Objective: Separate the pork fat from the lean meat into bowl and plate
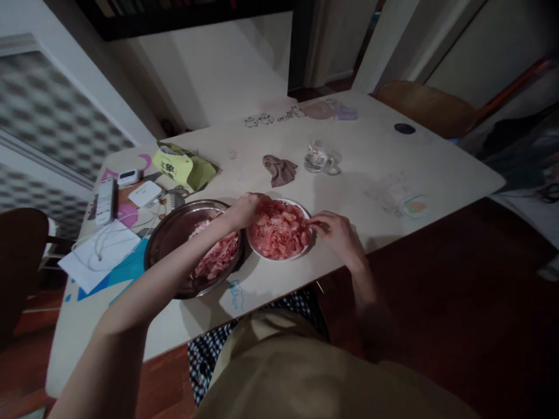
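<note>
A white plate piled with pink raw meat slices sits near the front edge of the table. My left hand rests on the plate's left rim, fingers curled over the meat. My right hand is at the plate's right rim, its fingers pinched together against the edge. Left of the plate stands a metal bowl holding more pink meat; my left forearm crosses over it.
On the white table lie a brown cloth, a glass cup, a green bag, a remote, white papers with a cable. Wooden chairs stand at far right and left.
</note>
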The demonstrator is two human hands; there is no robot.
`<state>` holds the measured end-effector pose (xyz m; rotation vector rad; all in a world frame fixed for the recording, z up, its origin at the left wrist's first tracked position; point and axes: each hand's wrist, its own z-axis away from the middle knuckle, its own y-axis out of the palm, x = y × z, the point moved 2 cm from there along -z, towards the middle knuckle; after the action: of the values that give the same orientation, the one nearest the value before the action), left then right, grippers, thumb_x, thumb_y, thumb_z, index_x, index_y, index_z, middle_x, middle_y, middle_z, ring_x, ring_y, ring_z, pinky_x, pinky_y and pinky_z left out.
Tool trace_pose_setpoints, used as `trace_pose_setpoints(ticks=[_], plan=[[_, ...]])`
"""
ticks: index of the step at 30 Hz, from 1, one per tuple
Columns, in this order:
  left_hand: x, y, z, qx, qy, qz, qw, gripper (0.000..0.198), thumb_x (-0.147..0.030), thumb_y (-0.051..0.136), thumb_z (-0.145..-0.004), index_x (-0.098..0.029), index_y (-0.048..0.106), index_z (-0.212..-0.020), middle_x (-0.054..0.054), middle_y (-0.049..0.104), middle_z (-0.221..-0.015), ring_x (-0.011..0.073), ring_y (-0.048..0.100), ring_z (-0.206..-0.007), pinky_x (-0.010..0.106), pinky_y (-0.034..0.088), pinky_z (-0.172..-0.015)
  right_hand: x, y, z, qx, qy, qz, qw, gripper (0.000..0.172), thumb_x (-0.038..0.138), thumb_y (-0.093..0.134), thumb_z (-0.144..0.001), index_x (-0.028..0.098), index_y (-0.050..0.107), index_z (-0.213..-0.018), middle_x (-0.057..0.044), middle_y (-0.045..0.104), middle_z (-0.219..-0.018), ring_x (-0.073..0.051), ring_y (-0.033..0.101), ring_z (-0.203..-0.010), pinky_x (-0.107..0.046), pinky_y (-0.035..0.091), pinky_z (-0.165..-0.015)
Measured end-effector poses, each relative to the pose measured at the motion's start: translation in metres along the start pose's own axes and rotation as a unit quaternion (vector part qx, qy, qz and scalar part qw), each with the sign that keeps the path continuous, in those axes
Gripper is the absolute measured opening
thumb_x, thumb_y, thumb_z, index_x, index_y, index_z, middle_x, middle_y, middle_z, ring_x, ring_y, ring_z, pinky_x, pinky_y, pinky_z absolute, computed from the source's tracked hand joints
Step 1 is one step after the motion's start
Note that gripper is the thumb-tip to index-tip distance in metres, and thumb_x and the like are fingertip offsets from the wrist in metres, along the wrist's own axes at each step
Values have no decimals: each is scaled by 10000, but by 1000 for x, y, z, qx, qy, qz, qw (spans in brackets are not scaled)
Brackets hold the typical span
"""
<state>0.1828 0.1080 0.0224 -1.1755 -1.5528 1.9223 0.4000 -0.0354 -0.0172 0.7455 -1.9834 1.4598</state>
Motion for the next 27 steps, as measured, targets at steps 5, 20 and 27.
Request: trace_pose_setpoints(ticks=[5, 20, 27], plan=[[0, -20, 16, -28, -23, 22, 999, 641, 52, 490, -719, -155, 680, -1295, 103, 762, -1205, 212, 742, -999, 329, 575, -949, 10, -5, 0, -30, -38, 21, 999, 171, 155, 589, -914, 223, 744, -890, -41, 770, -931, -196, 710, -856, -330, 540, -803], [46, -49, 168, -282, -131, 98, 945, 296, -276, 536, -981, -174, 731, -1179, 97, 778, -1132, 217, 740, -981, 353, 580, -912, 131, 90, -28, 130, -264, -16, 956, 180, 169, 571, -975, 234, 739, -987, -45, 767, -988, -201, 688, -980, -376, 555, -917], [85, -24, 188, -383, -163, 77, 906, 272, -244, 507, -986, -159, 722, -1130, 107, 781, -1108, 224, 736, -1000, 374, 581, -928, 180, 145, -63, 236, -323, 137, 906, 226, 111, 531, -971, 162, 742, -1032, -105, 738, -1081, -229, 640, -1108, -400, 507, -1030]])
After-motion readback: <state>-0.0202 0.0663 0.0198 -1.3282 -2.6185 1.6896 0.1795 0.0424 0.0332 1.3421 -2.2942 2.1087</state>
